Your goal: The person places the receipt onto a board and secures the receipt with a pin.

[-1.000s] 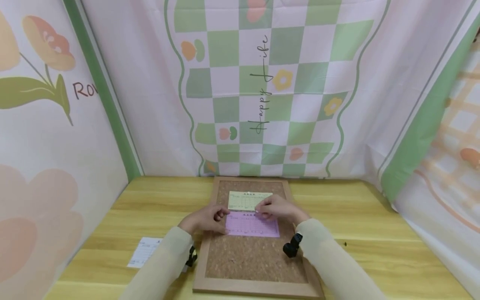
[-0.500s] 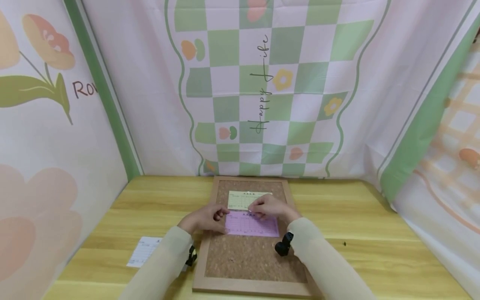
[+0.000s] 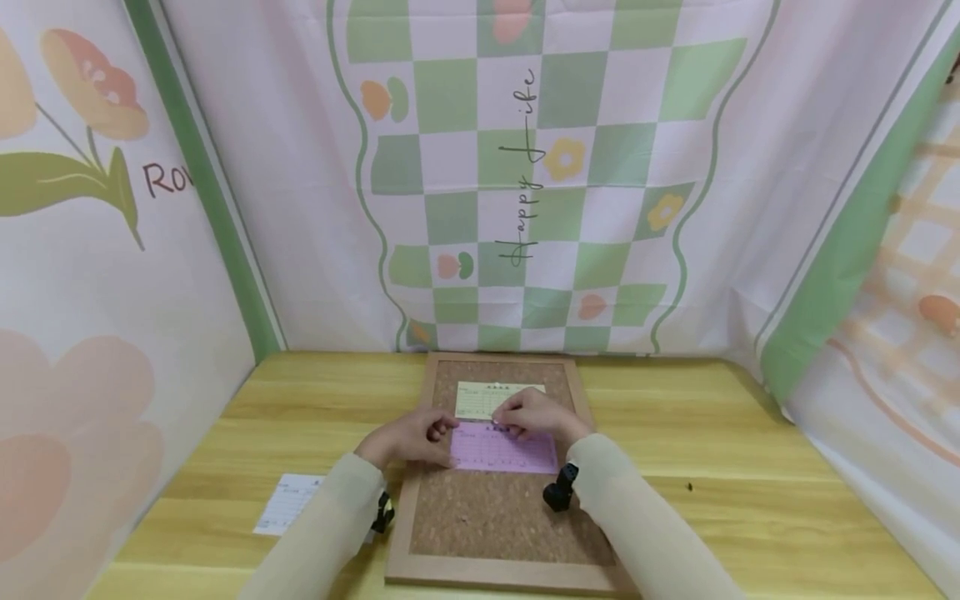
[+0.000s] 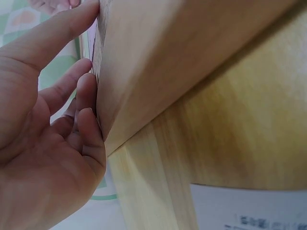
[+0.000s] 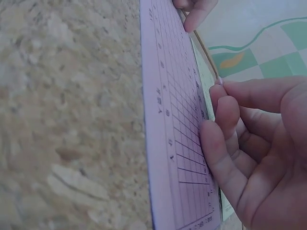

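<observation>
A pink printed form (image 3: 504,454) lies on a framed cork board (image 3: 510,517), just below a yellow form (image 3: 474,402). My left hand (image 3: 408,437) rests at the pink form's left edge, thumb and forefinger extended and touching it. In the left wrist view its other fingers curl loosely beside the board's wooden frame (image 4: 139,62). My right hand (image 3: 542,417) pinches a tiny whitish pushpin (image 5: 219,81) between thumb and forefinger at the pink form's top edge. The pin's point is hidden. Another small pale pin (image 3: 497,385) sits at the yellow form's top edge.
A white printed form (image 3: 287,502) lies on the wooden table (image 3: 750,433) left of the board, partly under my left forearm. A small dark speck (image 3: 690,487) is on the table to the right. Patterned curtains (image 3: 525,208) hang behind and at both sides.
My right hand has moved left along the pink form's top edge, toward its middle, still pinching the pushpin. My left hand has stayed in place.
</observation>
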{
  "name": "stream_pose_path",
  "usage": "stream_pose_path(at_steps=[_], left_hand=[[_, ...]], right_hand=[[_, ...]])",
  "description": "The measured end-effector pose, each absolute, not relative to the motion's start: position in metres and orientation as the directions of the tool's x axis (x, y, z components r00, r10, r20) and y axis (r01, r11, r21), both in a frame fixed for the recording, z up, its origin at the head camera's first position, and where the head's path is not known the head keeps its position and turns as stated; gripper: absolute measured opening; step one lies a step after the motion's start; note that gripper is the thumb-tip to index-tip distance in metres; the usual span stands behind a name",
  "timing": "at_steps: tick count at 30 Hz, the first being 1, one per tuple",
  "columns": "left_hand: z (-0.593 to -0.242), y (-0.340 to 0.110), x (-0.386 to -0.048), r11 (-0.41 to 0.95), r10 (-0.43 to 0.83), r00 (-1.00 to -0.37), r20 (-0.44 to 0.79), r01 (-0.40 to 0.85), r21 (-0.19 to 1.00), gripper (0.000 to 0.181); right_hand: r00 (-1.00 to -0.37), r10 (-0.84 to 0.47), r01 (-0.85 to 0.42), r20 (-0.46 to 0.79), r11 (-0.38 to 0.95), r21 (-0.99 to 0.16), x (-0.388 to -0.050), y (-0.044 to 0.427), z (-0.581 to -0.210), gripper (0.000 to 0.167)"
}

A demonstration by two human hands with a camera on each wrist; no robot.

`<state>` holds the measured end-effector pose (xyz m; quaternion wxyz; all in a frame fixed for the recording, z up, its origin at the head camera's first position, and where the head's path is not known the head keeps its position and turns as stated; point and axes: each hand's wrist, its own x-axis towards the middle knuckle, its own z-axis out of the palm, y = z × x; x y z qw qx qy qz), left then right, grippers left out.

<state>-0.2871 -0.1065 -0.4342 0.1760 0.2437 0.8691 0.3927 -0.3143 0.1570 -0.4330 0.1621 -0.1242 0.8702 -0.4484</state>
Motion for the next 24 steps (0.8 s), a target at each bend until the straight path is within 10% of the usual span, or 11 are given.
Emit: stream_pose_path(at_steps=[24], left_hand=[[-0.4352, -0.1062, -0.2889, 0.57, 0.553, -0.823, -0.13, 0.26, 0.779, 0.057]], right_hand=[[-0.926, -0.33, -0.049, -0.185, 0.589, -0.807, -0.3157, 0.1534, -0.4386, 0.018]])
